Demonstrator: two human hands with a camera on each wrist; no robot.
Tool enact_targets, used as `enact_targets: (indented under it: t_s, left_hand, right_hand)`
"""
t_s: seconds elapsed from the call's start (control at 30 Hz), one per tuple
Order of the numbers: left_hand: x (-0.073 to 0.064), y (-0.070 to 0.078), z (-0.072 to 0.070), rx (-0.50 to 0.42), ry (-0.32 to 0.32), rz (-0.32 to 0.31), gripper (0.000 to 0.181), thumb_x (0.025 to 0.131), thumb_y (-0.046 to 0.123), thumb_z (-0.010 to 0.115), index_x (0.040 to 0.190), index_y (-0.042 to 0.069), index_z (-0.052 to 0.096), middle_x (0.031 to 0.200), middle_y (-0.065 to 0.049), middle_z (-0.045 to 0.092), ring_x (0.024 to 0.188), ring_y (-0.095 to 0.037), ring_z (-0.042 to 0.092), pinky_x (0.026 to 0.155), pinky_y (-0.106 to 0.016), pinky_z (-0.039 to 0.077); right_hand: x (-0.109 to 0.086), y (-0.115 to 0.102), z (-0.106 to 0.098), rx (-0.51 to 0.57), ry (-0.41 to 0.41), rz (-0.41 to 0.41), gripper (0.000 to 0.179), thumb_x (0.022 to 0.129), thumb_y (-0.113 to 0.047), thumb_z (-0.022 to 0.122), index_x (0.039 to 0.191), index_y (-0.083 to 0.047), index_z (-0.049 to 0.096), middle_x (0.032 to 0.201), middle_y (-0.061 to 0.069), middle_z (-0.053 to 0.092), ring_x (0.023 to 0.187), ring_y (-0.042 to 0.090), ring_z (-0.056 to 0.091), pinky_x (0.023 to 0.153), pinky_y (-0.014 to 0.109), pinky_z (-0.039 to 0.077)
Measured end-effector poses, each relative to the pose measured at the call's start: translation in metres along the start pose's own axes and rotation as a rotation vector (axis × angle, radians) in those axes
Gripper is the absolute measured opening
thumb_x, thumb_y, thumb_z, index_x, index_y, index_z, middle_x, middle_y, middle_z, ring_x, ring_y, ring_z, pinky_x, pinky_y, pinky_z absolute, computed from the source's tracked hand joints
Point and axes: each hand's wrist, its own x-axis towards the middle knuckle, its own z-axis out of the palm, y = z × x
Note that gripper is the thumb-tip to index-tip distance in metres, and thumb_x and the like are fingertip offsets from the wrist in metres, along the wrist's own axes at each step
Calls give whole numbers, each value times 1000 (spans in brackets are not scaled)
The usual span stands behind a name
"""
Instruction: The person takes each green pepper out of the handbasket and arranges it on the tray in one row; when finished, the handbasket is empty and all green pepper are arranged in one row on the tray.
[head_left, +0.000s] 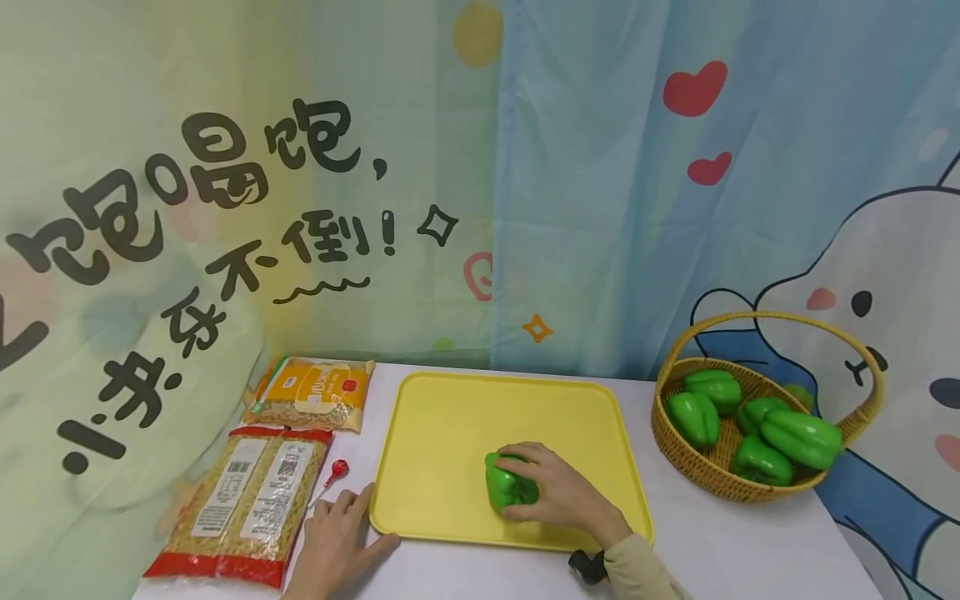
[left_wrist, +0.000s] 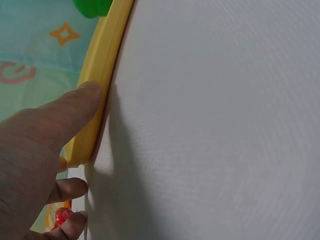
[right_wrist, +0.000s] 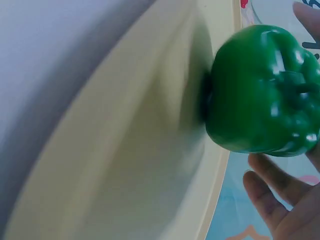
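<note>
A green bell pepper (head_left: 504,483) lies on its side on the yellow tray (head_left: 442,433), its stem end facing the right wrist camera. My right hand (head_left: 551,492) holds it, with the thumb on the near side and the fingers over the far side. In the right wrist view the pepper (right_wrist: 260,90) sits between thumb and fingers, close against the tray surface. My left hand (head_left: 337,537) is at the tray's near left corner. Its thumb (left_wrist: 75,110) lies against the front rim, and the other fingers extend along the left side.
A wicker basket (head_left: 720,483) with several green bell peppers (head_left: 798,437) stands at the right. On the left lie a red-edged grain bag (head_left: 247,500), an orange grain bag (head_left: 315,392) and a red lollipop (head_left: 339,469). A printed curtain (head_left: 577,208) hangs behind the table.
</note>
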Motion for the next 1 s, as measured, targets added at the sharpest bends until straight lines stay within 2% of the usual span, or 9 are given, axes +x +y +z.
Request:
enact_targets:
  t_s: [0.17, 0.27, 0.37, 0.5, 0.6, 0.7, 0.87, 1.0]
  left_hand:
    - [-1, 1, -1, 6, -13, -3, 90, 72, 68, 76, 140, 11, 57, 112, -10, 63, 99, -34, 55, 86, -59, 48]
    - [-1, 1, -1, 10, -12, -3, 90, 72, 68, 77, 139, 11, 57, 111, -10, 64, 98, -34, 55, 86, -59, 48]
    - [-2, 1, 0, 11, -10, -5, 90, 72, 67, 77, 139, 11, 57, 111, -10, 64, 98, -34, 55, 86, -59, 49]
    - [-3, 1, -1, 18, -22, -18, 90, 72, 68, 77, 140, 12, 57, 112, -10, 63, 98, -34, 55, 87, -59, 49]
    - [-2, 1, -1, 24, -41, -31, 91, 72, 69, 76, 140, 12, 56, 113, -10, 63, 99, -34, 55, 87, -59, 49]
    - [-2, 1, -1, 23, -49, -35, 92, 72, 71, 75, 141, 12, 56, 113, -10, 64, 99, -34, 54, 87, -59, 49]
    - [0, 0, 2, 5, -13, -10, 90, 72, 68, 77, 140, 11, 57, 110, -10, 64, 97, -32, 54, 86, -58, 49]
    - [1, 0, 1, -29, -18, -3, 91, 72, 66, 78, 141, 10, 56, 110, -11, 64, 93, -30, 54, 85, -57, 49]
  right_hand:
    - [8, -2, 4, 37, -58, 64, 81, 77, -44, 85, 147, -20, 50, 148, 6, 48, 125, 27, 54, 87, 40, 57]
    - [17, -1, 8, 53, -83, 105, 83, 78, -36, 85, 149, -17, 46, 146, 6, 48, 123, 25, 55, 90, 42, 56]
    - [29, 0, 11, 91, -98, 181, 84, 79, -32, 83, 149, -13, 41, 141, 6, 51, 119, 21, 55, 93, 42, 54]
    - [48, -1, 14, 181, -129, 251, 79, 81, -38, 82, 144, -13, 42, 129, 3, 56, 108, 16, 57, 90, 37, 53]
    - [63, -1, 18, 208, -154, 246, 71, 82, -42, 80, 140, -17, 46, 122, -1, 54, 101, 12, 56, 84, 32, 52]
    - [77, -3, 23, 208, -170, 263, 72, 83, -49, 78, 141, -20, 47, 123, -2, 53, 100, 12, 56, 81, 31, 51]
    - [103, -9, 30, 236, -175, 314, 81, 81, -58, 76, 145, -20, 45, 123, -1, 56, 101, 14, 56, 82, 33, 50]
    - [121, -15, 38, 238, -180, 313, 85, 81, -60, 75, 147, -18, 43, 126, 1, 56, 103, 15, 56, 84, 34, 51]
